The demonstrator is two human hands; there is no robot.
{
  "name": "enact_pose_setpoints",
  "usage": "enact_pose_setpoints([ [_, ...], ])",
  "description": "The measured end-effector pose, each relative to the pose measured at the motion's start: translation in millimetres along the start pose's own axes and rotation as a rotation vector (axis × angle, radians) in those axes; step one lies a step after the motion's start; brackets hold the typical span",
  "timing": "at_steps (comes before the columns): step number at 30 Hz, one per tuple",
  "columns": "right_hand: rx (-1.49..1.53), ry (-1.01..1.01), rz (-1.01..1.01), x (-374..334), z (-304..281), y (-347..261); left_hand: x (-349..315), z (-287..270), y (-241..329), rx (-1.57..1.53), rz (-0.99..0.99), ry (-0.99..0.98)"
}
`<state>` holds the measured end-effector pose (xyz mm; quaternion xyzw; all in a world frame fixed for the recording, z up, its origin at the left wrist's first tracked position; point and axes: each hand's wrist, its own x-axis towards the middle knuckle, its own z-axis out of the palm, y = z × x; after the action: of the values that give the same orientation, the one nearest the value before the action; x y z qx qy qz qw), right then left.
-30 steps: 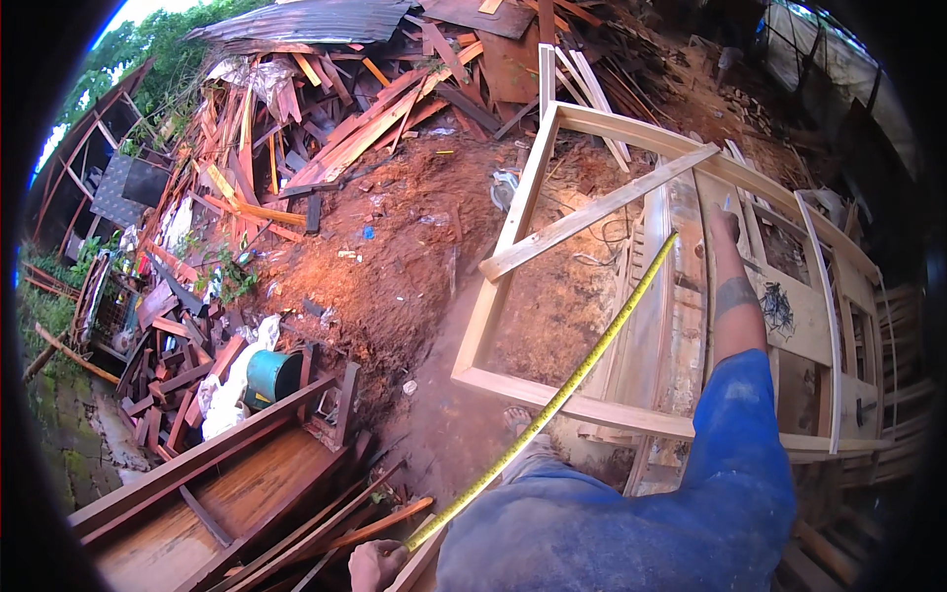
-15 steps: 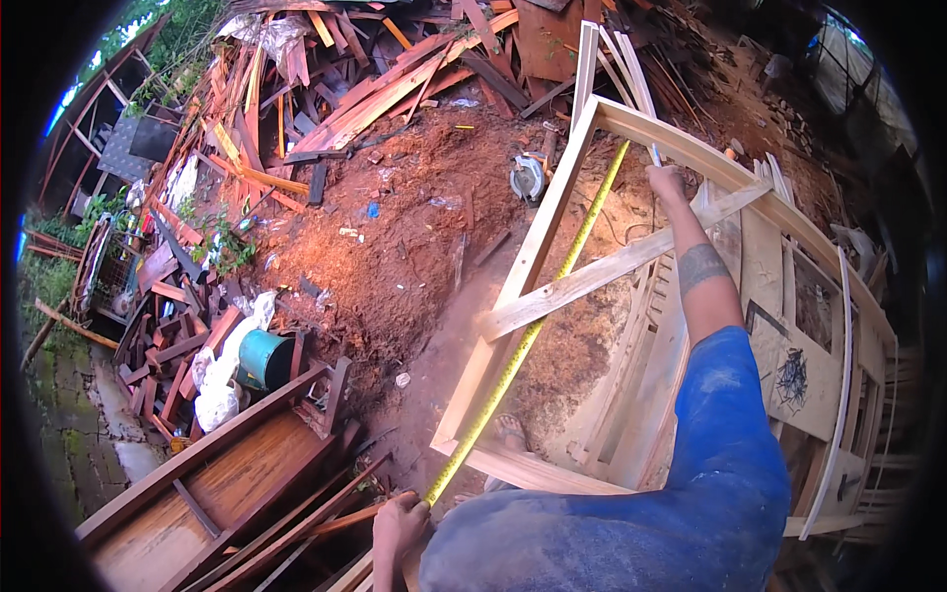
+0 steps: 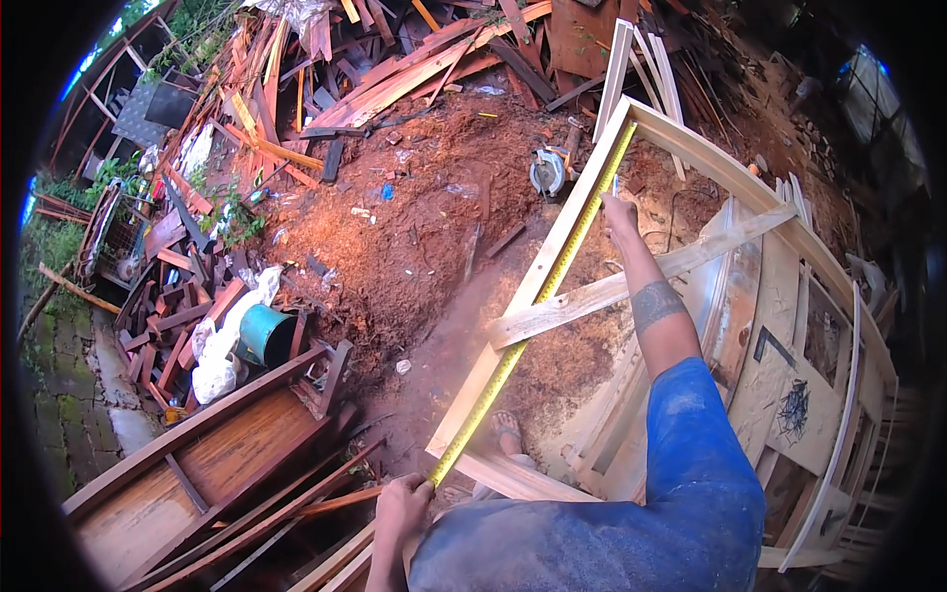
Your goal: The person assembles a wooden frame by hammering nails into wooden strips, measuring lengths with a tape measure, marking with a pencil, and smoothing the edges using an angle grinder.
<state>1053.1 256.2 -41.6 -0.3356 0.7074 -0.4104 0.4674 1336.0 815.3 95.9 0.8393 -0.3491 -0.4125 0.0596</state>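
Observation:
A pale wooden frame [image 3: 567, 232] stretches away from me, with a diagonal wooden brace [image 3: 582, 300] across it. Along its left rail runs a yellow tape measure [image 3: 580, 227], which appears to pass under the brace. At the frame's near corner my left hand [image 3: 402, 511] is closed on the near end of the tape; the case is not visible. Beside the left rail, toward the far corner, my right hand [image 3: 619, 217] is closed around a slim, pale pen-like marking tool [image 3: 616, 185], its tip near the tape.
A circular saw [image 3: 547, 173] rests on the sawdust beyond the left rail. Scrap wood [image 3: 414, 84] is heaped at the back. A brown wooden panel [image 3: 237, 444] and a green bucket [image 3: 264, 333] lie left. Wooden panels [image 3: 789, 385] are stacked right. My sandalled foot [image 3: 507, 430] stands inside the frame.
The tape has swung left from inside the frame to lie along its left rail. My right hand has moved left and nearer with the marking tool; my left hand stays at the near corner.

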Motion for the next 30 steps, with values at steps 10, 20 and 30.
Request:
enact_pose_setpoints([
  [10, -0.081, 0.131, -0.143, 47.8, 6.5, -1.0, -13.2, -5.1, -18.0, 0.027, -0.123, -0.045],
  [20, -0.025, 0.069, -0.131, 40.9, 10.7, -14.4, -24.5, 2.7, -20.7, -0.081, -0.156, 0.056],
  [30, -0.149, 0.152, -0.261, 92.2, 13.1, 0.6, -16.4, 3.1, -18.6, -0.116, -0.131, 0.015],
])
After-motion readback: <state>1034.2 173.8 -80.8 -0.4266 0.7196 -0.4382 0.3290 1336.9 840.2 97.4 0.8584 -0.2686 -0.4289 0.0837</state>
